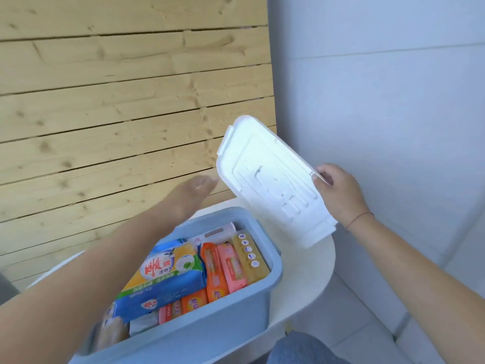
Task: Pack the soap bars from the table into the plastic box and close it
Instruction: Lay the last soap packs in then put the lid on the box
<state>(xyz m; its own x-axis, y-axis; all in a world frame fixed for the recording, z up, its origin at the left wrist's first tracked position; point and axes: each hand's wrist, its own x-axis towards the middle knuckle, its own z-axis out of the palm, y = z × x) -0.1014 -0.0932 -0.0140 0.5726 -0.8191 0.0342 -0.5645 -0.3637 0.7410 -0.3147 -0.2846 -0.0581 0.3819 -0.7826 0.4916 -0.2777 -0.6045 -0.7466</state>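
Note:
A blue plastic box (231, 311) stands on the white round table (309, 269), filled with wrapped soap bars: a big blue-and-yellow pack (168, 274) on top, orange (214, 271), pink (232, 266) and yellow (249, 256) bars beside it. My right hand (338, 193) holds the white lid (273, 179) by its right edge, tilted in the air above the far right corner of the box. My left hand (194, 191) reaches over the box toward the lid's left edge, fingers stretched out, blurred, holding nothing.
A wall of pale wooden planks (105, 101) rises behind the table on the left. A white wall (393, 101) and tiled floor (367, 324) lie to the right. My knee in blue jeans (301, 348) shows at the bottom.

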